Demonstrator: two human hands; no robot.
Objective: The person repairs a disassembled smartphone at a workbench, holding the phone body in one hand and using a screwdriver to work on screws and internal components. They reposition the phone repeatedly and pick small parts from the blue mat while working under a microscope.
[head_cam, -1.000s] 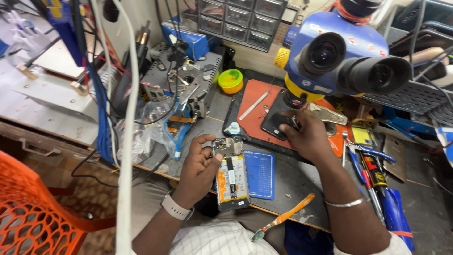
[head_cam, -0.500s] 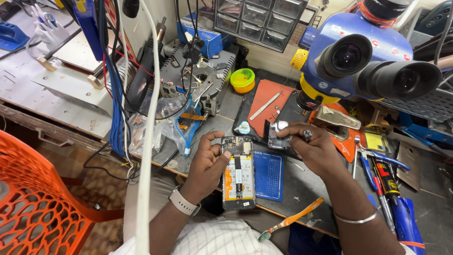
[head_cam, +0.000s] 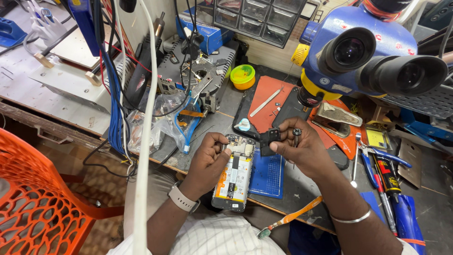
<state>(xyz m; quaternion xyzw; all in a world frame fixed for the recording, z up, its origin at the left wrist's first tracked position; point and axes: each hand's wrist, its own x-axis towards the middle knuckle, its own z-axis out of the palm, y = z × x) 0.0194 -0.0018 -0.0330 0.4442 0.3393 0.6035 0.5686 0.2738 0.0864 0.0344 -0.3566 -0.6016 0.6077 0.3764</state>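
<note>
Our left hand (head_cam: 207,163) steadying an opened phone (head_cam: 233,172) on the desk (head_cam: 302,193), fingers curled on its far end, our right hand (head_cam: 302,148), fingers pinched on a small black part (head_cam: 272,137), blue microscope (head_cam: 363,52) far right

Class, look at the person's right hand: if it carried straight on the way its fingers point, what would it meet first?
The right hand, pinching a small black part, points left; it would probably first meet the opened phone under the left hand, though depth is unclear.
</note>
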